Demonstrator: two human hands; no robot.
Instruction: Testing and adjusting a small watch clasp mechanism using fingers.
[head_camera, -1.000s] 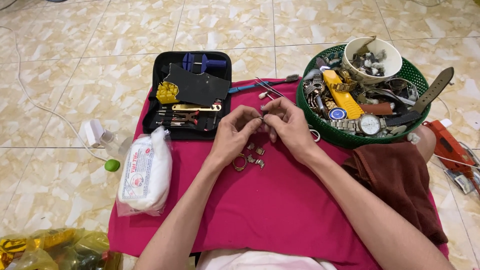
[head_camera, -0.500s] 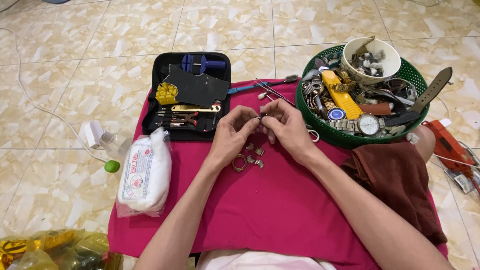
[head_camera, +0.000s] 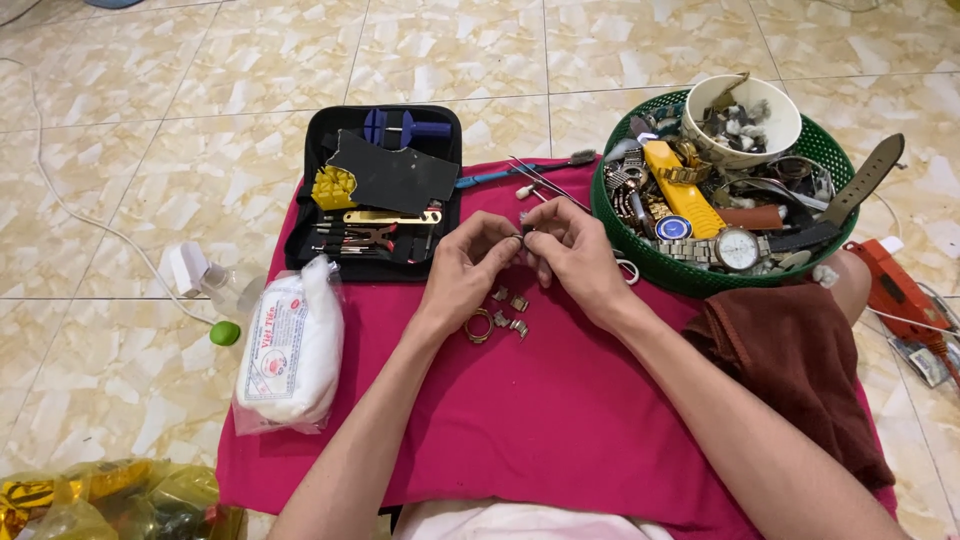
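Note:
My left hand (head_camera: 468, 268) and my right hand (head_camera: 572, 256) meet above a magenta cloth (head_camera: 560, 410), fingertips pinched together on a tiny metal part (head_camera: 521, 238). It is too small to make out in detail. Just below the hands, on the cloth, lie a brass ring (head_camera: 477, 326) and a few small metal links (head_camera: 510, 302). A black tool case (head_camera: 380, 190) lies open beyond my left hand, holding a yellow block, a blue tool and slim metal tools.
A green basket (head_camera: 700, 282) at the right holds watches, straps and a white bowl of small parts. A white bag (head_camera: 290, 345) lies on the cloth's left edge. A brown cloth (head_camera: 800, 360) covers my right knee. Thin tools (head_camera: 545, 178) lie behind my hands.

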